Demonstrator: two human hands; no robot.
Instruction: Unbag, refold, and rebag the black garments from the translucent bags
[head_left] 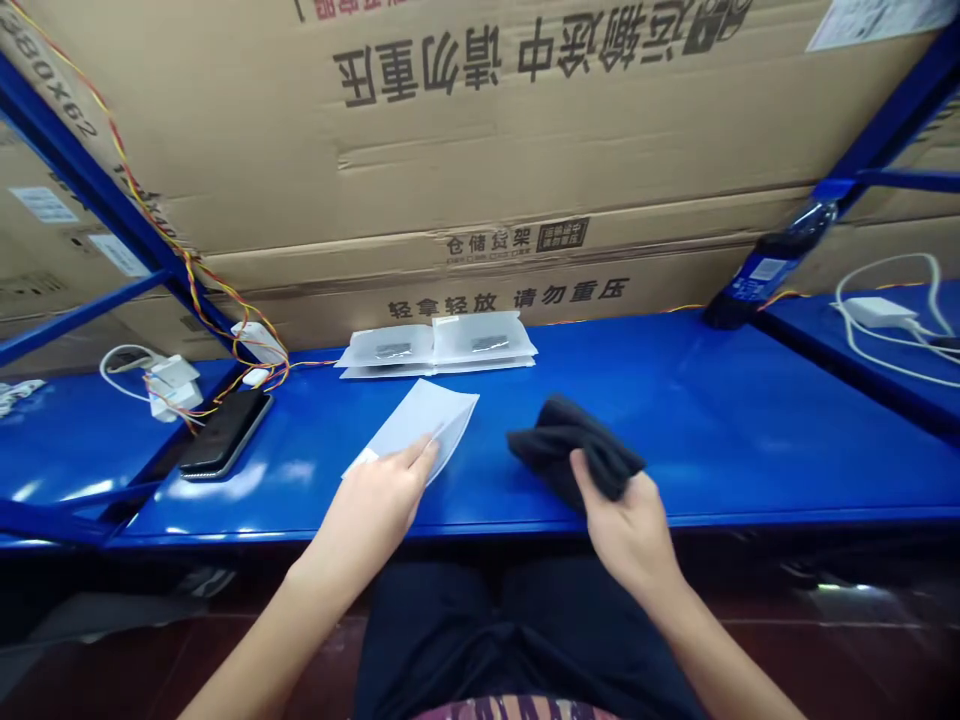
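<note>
My left hand pinches the near edge of a frosted white plastic bag, which lies tilted over the blue shelf. A bundle of dark folded cloth is gripped in my right hand, thumb on top, just above the shelf's front part. The cloth and the bag are apart. Behind the bag, two small stacks of similar frosted bags lie side by side, each showing a dark patch inside.
Large cardboard boxes rise behind the blue shelf. Phones lie at the left beside white chargers and red-yellow wires. A dark bottle leans by the right post. White cable lies farther right.
</note>
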